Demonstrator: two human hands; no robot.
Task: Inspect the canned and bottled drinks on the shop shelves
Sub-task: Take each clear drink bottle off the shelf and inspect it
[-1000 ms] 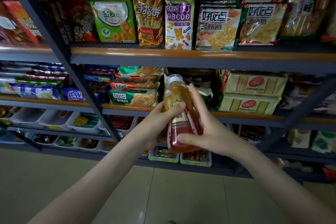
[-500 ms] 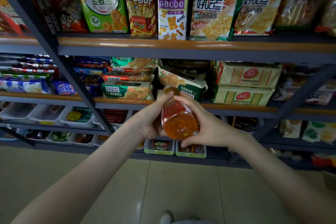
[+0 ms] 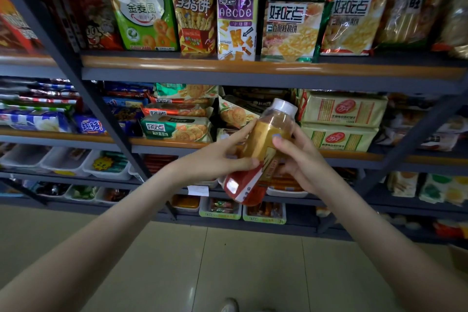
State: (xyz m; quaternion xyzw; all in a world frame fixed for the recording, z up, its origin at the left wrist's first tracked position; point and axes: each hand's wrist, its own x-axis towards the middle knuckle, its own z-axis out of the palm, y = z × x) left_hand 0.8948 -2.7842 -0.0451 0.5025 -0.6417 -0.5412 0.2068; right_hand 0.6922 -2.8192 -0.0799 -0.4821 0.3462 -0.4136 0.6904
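We hold the bottle up in front of the shelves, between our two hands and clear of any shelf board. It tilts with its white cap up and to the right and its base down to the left. Amber drink fills the upper part, and a red label wraps the lower part.

Our left hand grips it at the top of the label, with the thumb laid across the front and the forefinger stretched along the side. Our right hand clasps the other side, its fingers curled round the clear body.

The step in hand looks like reading the bottle over. To do it well, we let the right hand carry the weight and use the left only to turn the bottle, so no grip has to be loosened. The thumb hides the label's upper edge, so it should slide off the print before we read. The label faces partly away and its print is blurred here, so a slow roll towards us should help. The light is dim, so we judge it wise to raise the bottle against the pale biscuit packets behind it. The cap seal deserves a look too. With only hard floor beneath, one hand should always stay firmly wrapped.
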